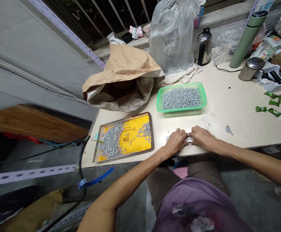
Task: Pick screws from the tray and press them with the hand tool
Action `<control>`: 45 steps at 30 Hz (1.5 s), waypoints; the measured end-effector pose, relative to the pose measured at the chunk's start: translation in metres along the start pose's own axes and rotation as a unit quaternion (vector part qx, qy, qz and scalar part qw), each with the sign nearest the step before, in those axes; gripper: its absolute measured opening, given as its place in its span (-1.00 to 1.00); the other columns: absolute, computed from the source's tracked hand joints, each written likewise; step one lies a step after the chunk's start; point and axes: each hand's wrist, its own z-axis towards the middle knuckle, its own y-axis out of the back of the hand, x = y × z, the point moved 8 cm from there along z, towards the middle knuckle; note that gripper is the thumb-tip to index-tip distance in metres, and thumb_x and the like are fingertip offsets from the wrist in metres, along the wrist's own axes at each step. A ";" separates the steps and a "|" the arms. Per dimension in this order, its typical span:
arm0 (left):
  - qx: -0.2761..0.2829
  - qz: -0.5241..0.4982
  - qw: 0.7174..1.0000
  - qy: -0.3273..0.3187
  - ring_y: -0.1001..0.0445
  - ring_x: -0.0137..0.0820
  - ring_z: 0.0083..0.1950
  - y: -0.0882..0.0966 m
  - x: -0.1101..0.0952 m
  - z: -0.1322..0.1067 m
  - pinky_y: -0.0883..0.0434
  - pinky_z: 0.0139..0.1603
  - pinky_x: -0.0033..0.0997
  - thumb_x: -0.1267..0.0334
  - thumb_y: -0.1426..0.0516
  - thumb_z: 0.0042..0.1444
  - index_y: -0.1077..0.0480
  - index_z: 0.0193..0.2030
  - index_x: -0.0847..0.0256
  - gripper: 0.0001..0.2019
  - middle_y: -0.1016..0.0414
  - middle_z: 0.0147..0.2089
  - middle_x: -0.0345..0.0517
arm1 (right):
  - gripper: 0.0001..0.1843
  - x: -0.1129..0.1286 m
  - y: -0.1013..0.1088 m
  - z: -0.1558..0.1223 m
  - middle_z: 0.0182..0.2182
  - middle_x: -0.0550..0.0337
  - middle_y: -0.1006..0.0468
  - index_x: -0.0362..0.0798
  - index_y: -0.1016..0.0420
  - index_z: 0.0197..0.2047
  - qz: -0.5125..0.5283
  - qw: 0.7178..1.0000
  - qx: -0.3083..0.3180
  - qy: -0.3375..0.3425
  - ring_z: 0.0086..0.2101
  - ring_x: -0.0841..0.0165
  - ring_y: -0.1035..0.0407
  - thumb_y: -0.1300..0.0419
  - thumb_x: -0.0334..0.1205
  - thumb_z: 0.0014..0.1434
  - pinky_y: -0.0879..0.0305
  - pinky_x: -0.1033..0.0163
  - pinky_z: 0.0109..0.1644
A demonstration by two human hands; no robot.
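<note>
Left hand and right hand sit palm-down at lower centre of frame, fingertips meeting over a small shiny item on the table near its front edge. Fingers are curled in and pressed together around it; whether they truly pinch it or only press it flat, cannot tell, and what the item is stays mostly hidden. It looks like a clear packet or strip.

Green basket, above the hands at centre, is heaped with silver screws, near enough to reach. Yellow-lined tray, left of the hands, holds more screws in two loose piles, probably kept apart from the basket lot. Brown paper sack lies slumped open at upper centre-left, clear plastic bag upright behind it with screws at the bottom; both look like bulk stock pushed to the back. Kettle, green flask and green candies sit upper right, well apart from the hands.
</note>
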 end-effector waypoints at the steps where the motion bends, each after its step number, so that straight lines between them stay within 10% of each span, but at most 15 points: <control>1: 0.003 0.001 1.000 0.010 -0.30 -0.22 -0.05 -0.001 0.000 0.000 -0.36 -0.14 -0.28 0.19 -0.11 0.21 -0.37 -0.12 0.23 -0.82 -0.38 -0.17 -0.02 | -0.87 0.000 -0.001 0.001 -0.27 0.04 -0.45 -0.15 -0.48 -0.20 0.000 1.000 0.005 0.000 -0.18 0.26 -0.30 -0.19 -0.28 0.19 -0.19 0.25 -0.16; 10: -0.009 -0.009 0.999 0.047 -0.37 -0.20 -0.03 0.001 0.001 0.001 -0.40 -0.14 -0.27 0.22 -0.10 0.21 -0.40 -0.10 0.26 -0.81 -0.45 -0.17 0.01 | -0.87 -0.005 0.001 0.002 -0.28 0.05 -0.46 -0.13 -0.49 -0.21 0.018 1.000 0.002 -0.008 -0.19 0.27 -0.32 -0.16 -0.28 0.22 -0.18 0.26 -0.18; 15: -0.147 -0.045 0.986 0.066 -0.25 -0.09 0.26 -0.011 -0.007 -0.019 -0.30 0.19 -0.08 0.27 -0.09 0.22 -0.21 0.20 0.38 -0.56 -0.29 0.22 0.28 | -0.54 -0.020 0.008 0.002 -0.19 -0.04 -0.44 -0.16 -0.46 -0.05 0.021 0.999 -0.024 0.041 -0.16 0.18 -0.31 -0.28 -0.02 0.09 -0.22 0.18 -0.11; 23: -0.237 -0.102 0.966 -0.010 -0.16 -0.11 0.36 -0.044 -0.046 -0.034 -0.13 0.32 0.09 0.07 0.00 0.27 -0.21 0.22 0.26 -0.55 -0.29 0.26 0.21 | -0.78 -0.040 0.022 0.035 -0.24 -0.01 -0.50 -0.13 -0.53 -0.22 -0.047 0.996 -0.066 -0.044 -0.18 0.21 -0.31 -0.06 -0.28 0.26 -0.13 0.19 -0.14; 26: -0.241 -0.124 0.962 -0.010 -0.17 -0.10 0.35 -0.038 -0.046 -0.033 -0.12 0.32 0.09 0.06 -0.01 0.26 -0.24 0.20 0.30 -0.54 -0.31 0.24 0.21 | -0.79 -0.017 0.031 0.047 -0.17 -0.04 -0.51 -0.10 -0.53 -0.14 -0.092 0.991 -0.083 -0.042 -0.12 0.16 -0.27 -0.10 -0.30 0.23 -0.11 0.14 -0.13; 34: -0.178 -0.174 0.968 0.035 -0.26 0.00 0.27 -0.056 -0.043 -0.027 -0.22 0.27 0.08 0.02 -0.03 0.23 -0.34 0.14 0.29 -0.54 -0.43 0.14 0.16 | -0.85 0.113 -0.009 0.051 -0.16 0.07 -0.51 0.00 -0.56 -0.32 -0.136 0.941 0.016 0.310 -0.04 0.19 -0.20 -0.15 -0.29 0.20 -0.05 0.17 -0.16; 45: -0.198 -0.107 0.973 -0.054 -0.38 -0.13 0.19 -0.033 -0.057 -0.046 -0.24 0.28 -0.06 0.06 -0.04 0.24 -0.32 0.16 0.25 -0.57 -0.44 0.12 0.16 | -0.85 0.110 -0.011 0.077 -0.27 0.06 -0.56 -0.06 -0.51 -0.25 -0.108 0.958 0.028 0.264 -0.17 0.27 -0.32 -0.10 -0.35 0.23 -0.06 0.22 -0.22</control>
